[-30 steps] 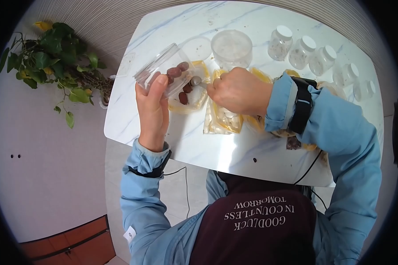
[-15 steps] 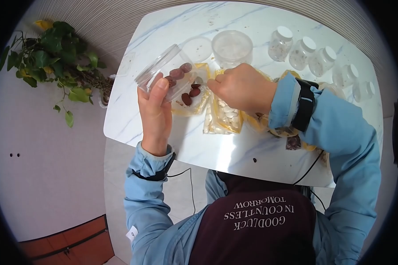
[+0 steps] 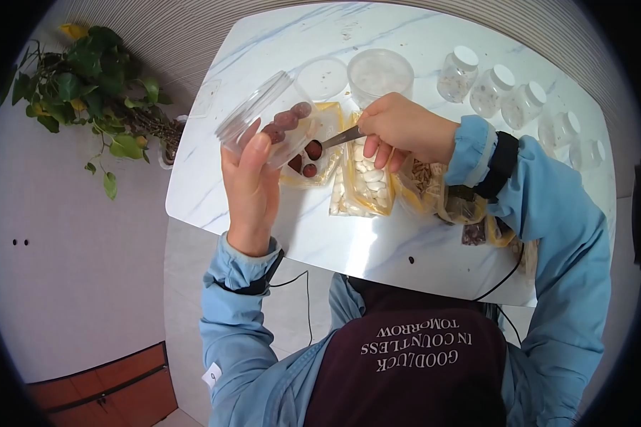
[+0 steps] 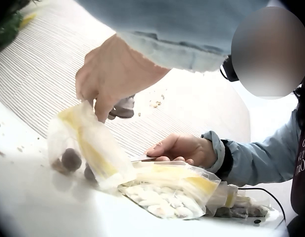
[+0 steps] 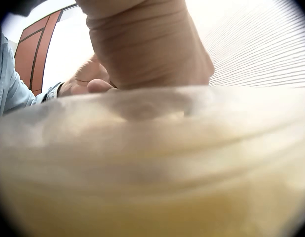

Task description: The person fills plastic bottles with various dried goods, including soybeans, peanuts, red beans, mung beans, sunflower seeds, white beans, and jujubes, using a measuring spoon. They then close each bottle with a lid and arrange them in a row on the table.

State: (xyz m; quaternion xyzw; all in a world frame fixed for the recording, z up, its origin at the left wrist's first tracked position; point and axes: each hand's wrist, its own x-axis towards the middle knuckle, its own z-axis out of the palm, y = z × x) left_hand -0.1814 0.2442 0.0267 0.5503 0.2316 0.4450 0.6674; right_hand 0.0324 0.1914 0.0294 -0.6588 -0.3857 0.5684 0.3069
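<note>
My left hand (image 3: 247, 196) grips a clear plastic jar (image 3: 260, 105), tilted over on its side, with several red dates (image 3: 286, 119) inside. Below the jar's lower end lies a clear zip bag (image 3: 325, 122) with yellow edging and more dates. The thumb and fingers of my right hand (image 3: 406, 130) pinch the handle of a metal spoon (image 3: 344, 137). Its tip is in the bag, right at a dark red date (image 3: 313, 149). In the left wrist view, two dates (image 4: 71, 160) show through the bag. A hazy bag surface (image 5: 157, 182) fills the lower right wrist view.
Right of the date bag stands a bag of white beans (image 3: 369, 183), then more bags of dried goods (image 3: 424, 178). Behind are a round clear tub (image 3: 381, 75), a clear lid (image 3: 322, 78) and a row of white-capped jars (image 3: 458, 75). A potted plant (image 3: 78, 78) is at the left.
My right hand has lifted and turned, so more of the spoon handle shows. The dates in the bag have shifted about the spoon. My left hand and jar have hardly moved.
</note>
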